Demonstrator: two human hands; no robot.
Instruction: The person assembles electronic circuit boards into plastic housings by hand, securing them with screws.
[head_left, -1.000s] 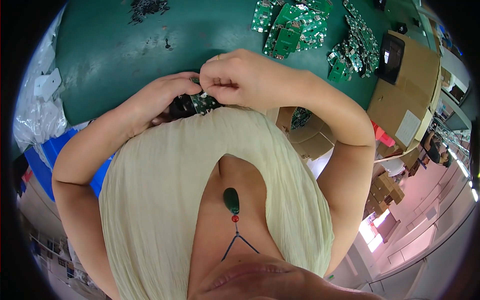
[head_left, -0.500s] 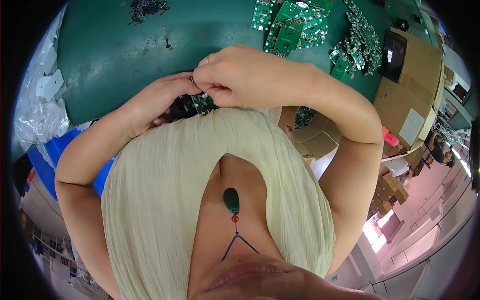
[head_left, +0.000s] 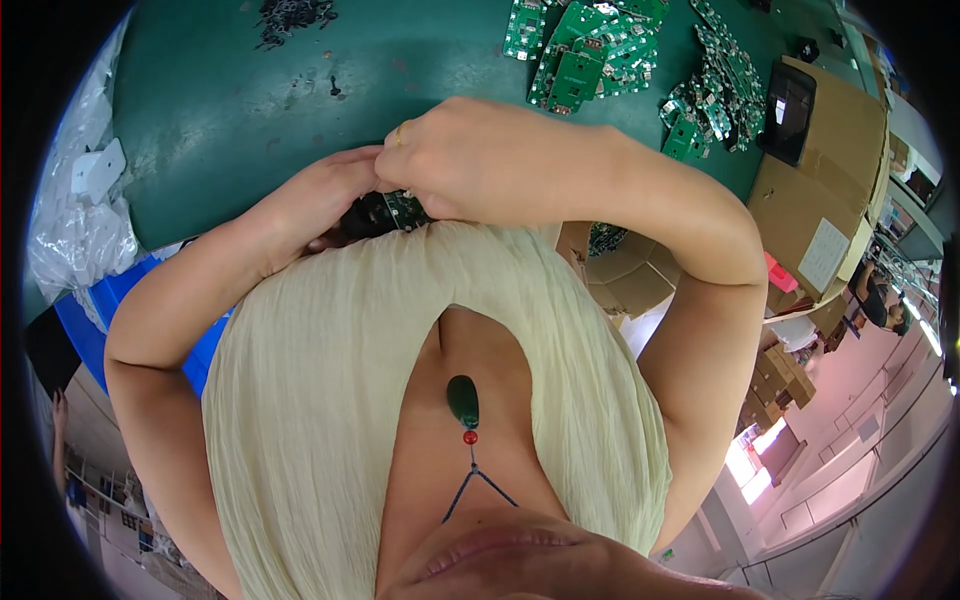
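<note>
Right hand (head_left: 440, 155) leftward, at board (head_left: 406, 209) edge

The table (head_left: 220, 130) is green, with scattered dark marks. Black parts (head_left: 297, 18) lie heaped at its far side, with one black piece (head_left: 335, 87) lying apart nearer the person. Farther right, a stack of green boards (head_left: 575, 80) sits beside a second heap (head_left: 712, 85) of boards.

Cannot see the fingertips of the right hand (head_left: 450, 160), curled under at twelve o'clock — nor all of the circuit board (head_left: 408, 211) at eleven o'clock, partly covered. Cannot identify the shaded black part (head_left: 368, 216) beside it. Cannot trace the board pile (head_left: 578, 78) beyond the top edge at one o'clock.
</note>
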